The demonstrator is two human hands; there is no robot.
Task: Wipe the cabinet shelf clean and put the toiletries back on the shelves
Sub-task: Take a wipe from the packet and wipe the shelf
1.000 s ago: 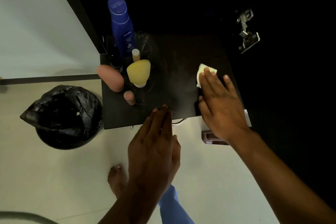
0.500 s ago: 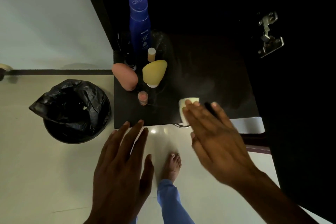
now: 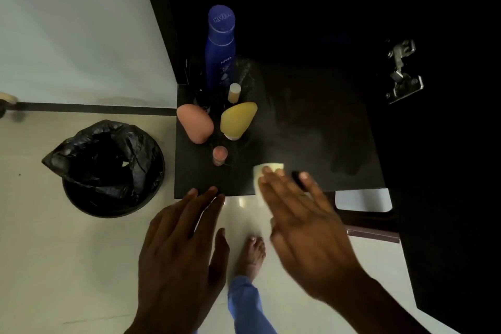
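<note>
The dark cabinet shelf (image 3: pixel 311 130) fills the middle of the view. My right hand (image 3: pixel 303 219) lies flat on a pale yellow wipe (image 3: pixel 264 171) at the shelf's front edge, fingers spread over it. My left hand (image 3: pixel 181 247) hovers flat below the front edge, fingertips near it, holding nothing. On the shelf's left side stand a tall blue Nivea bottle (image 3: pixel 220 46), a small cream-capped tube (image 3: pixel 234 92), a pink rounded bottle (image 3: pixel 195 123), a yellow bottle (image 3: pixel 237 119) and a small pink-topped jar (image 3: pixel 219 154).
A black bin lined with a black bag (image 3: pixel 108 168) stands on the pale floor left of the shelf. A metal door hinge (image 3: pixel 404 70) sits on the dark cabinet side at right. My bare foot (image 3: pixel 250 255) shows below the hands.
My right hand dragged the wipe from the shelf's right back part to the front edge. My left hand drew back off the front edge and moved left.
</note>
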